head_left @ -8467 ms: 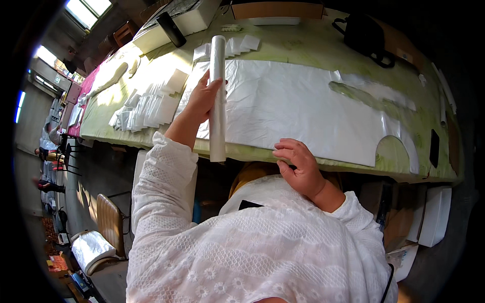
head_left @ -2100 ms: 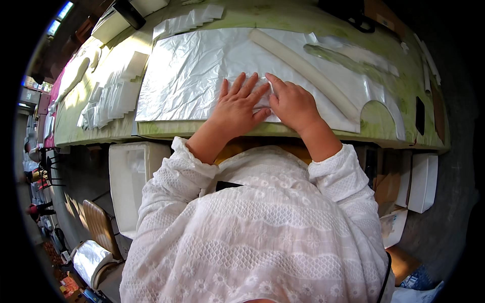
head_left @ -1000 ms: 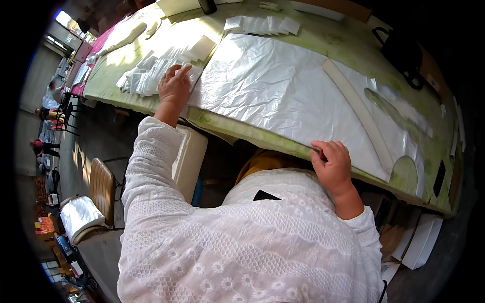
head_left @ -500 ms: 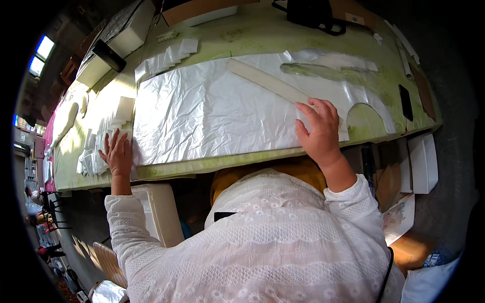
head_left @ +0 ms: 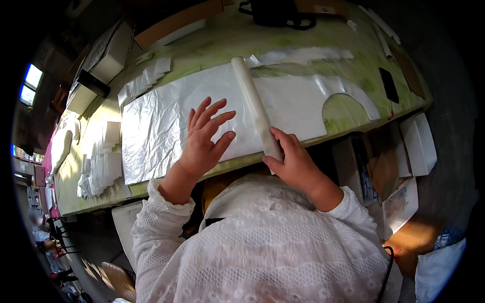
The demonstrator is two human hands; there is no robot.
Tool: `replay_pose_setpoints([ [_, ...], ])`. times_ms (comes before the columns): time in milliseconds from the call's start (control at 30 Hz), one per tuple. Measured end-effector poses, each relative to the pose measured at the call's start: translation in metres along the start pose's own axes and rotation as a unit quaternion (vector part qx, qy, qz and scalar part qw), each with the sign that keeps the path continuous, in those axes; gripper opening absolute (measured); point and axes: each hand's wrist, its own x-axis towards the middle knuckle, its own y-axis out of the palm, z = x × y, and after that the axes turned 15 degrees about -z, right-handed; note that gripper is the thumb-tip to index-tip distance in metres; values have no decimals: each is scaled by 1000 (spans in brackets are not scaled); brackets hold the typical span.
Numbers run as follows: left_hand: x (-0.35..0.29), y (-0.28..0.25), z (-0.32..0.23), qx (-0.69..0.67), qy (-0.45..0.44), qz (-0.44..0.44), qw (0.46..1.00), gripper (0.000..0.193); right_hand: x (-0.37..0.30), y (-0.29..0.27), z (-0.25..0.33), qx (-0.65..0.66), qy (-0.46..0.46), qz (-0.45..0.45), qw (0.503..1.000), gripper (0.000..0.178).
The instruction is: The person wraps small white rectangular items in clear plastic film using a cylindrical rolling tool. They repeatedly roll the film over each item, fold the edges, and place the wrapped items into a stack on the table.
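Two hands work a white sheet [head_left: 166, 121] spread over the green desk [head_left: 212, 43], seen from the head camera. My left hand [head_left: 204, 139] lies flat, fingers spread, pressing the sheet near the desk's near edge. My right hand [head_left: 295, 161] is closed around the near end of a long white roll [head_left: 255, 108], which lies on the sheet. I judge this the smoothing step; the next move calls for steady, even pressure on the roll. Its long axis runs from the near edge toward the far edge, tilting slightly left.
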Motion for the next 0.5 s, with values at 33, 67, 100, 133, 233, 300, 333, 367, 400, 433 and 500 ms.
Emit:
replay_pose_setpoints([
  [33,7,20,-9,-39,15,33,999,39,0,-3,4,26,28,17,999,73],
  [67,15,35,-21,-46,43,60,996,35,0,-8,6,65,24,4,998,70],
  [100,22,49,-26,-88,60,60,993,34,0,-14,0,52,0,-31,998,67],
  [133,27,62,-30,-130,76,60,987,33,1,-17,-9,37,-23,-65,997,64],
  [233,52,90,-63,-162,-52,178,969,35,2,-22,-41,-7,-9,-83,997,49],
  [300,63,117,-71,-106,-68,229,965,38,-2,-24,-42,61,19,-12,998,39],
  [333,66,128,-73,-78,-77,254,961,40,-6,-22,-38,95,8,0,995,35],
  [367,65,139,-73,-47,-71,273,958,40,-10,-21,-36,129,-4,13,992,31],
  [400,66,147,-73,-29,-61,272,960,39,-13,-19,-37,141,-4,-1,990,29],
  [433,66,154,-73,-11,-51,271,961,37,-16,-17,-38,153,-5,-15,988,27],
  [500,68,164,-71,-2,-71,275,959,33,-22,-18,-43,172,12,-41,984,24],
])
